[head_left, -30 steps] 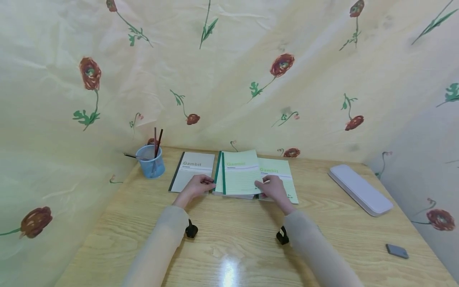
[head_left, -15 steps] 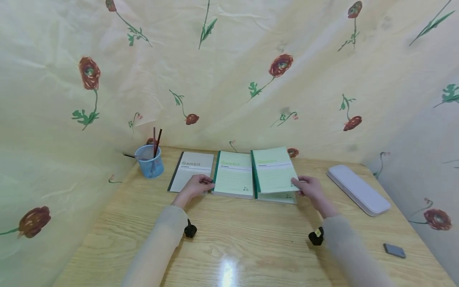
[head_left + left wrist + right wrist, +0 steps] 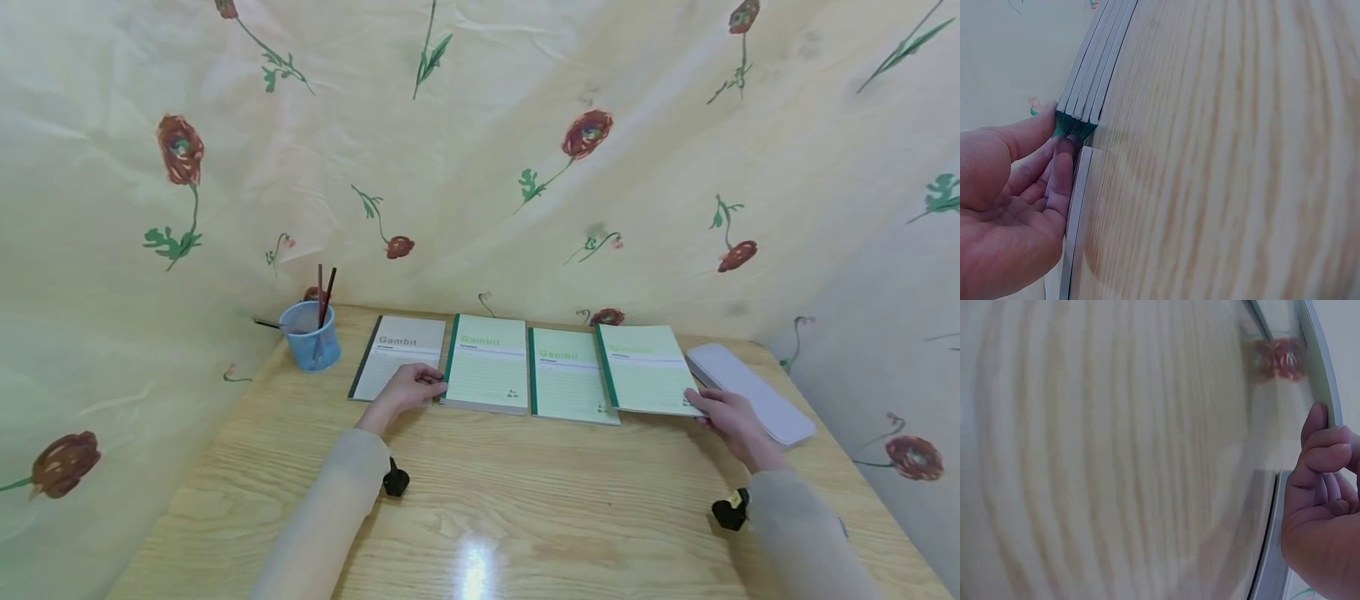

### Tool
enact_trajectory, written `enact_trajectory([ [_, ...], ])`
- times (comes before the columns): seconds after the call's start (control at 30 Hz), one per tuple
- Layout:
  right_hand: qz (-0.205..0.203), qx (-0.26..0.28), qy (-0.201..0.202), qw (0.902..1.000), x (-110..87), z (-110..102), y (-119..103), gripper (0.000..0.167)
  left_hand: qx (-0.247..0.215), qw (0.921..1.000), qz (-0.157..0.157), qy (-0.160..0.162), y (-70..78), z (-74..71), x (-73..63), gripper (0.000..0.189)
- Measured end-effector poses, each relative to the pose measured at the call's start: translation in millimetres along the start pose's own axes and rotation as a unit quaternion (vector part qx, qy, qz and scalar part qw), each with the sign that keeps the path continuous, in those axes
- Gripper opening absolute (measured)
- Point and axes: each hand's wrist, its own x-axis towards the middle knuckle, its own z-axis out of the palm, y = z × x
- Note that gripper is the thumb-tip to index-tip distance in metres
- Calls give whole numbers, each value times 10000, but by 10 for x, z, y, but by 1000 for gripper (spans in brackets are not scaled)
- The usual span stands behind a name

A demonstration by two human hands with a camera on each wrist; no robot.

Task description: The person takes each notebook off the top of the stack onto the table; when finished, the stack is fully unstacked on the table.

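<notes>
My right hand [image 3: 731, 421] pinches the lower right corner of a green notebook [image 3: 648, 371], thumb on the cover and fingers beneath. In the right wrist view this notebook [image 3: 1319, 356] is raised off the table. My left hand [image 3: 405, 390] holds the lower spine edge of a stack of green notebooks [image 3: 487, 362]. Seen from the left wrist, the thumb lies at the top corner of the stacked notebooks [image 3: 1094, 69], with curled fingers against the spines. Another green notebook [image 3: 573, 375] lies between the stack and the raised one. A grey notebook [image 3: 401, 354] lies left of the stack, partly behind my left hand.
A blue pen cup [image 3: 311, 337] with several pencils or pens stands at the back left. A pale long case [image 3: 750, 392] lies at the right, partly covered by my right hand. Patterned cloth [image 3: 480, 167] borders the wooden table [image 3: 525, 500] behind.
My right hand has carried the green notebook rightward from the stack, over the lying green notebook, to its right side, lowering it. My left hand has stayed at the stack.
</notes>
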Motion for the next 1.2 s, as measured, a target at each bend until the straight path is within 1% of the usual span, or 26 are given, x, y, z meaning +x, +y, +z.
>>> enact_trajectory([
  [0.2, 226, -65, 101, 9997, -39, -132, 98, 73, 8, 10000, 24, -7, 0, 3, 22, 29],
  [0.47, 505, -116, 48, 9986, -39, -140, 151, 74, -15, 10000, -18, 13, -2, -5, 11, 30],
  [0.57, 561, -269, 77, 9980, -32, -133, 163, 73, 9, 10000, -1, 18, -11, 2, 12, 29],
  [0.77, 628, -716, 311, 9950, -23, -122, 187, 74, 3, 10000, 32, 34, -16, 12, 13, 28],
  [0.97, 460, -1075, 653, 9910, -27, -94, 204, 72, -77, 10000, 38, 13, 5, 6, -1, 29],
  [1.1, 255, -1544, 918, 9834, -49, -62, 194, 70, -103, 9999, 14, 18, 0, 3, 4, 29],
  [1.2, 80, -1909, 1069, 9757, -78, -32, 184, 65, -106, 9999, -4, 12, -20, 0, 17, 28],
])
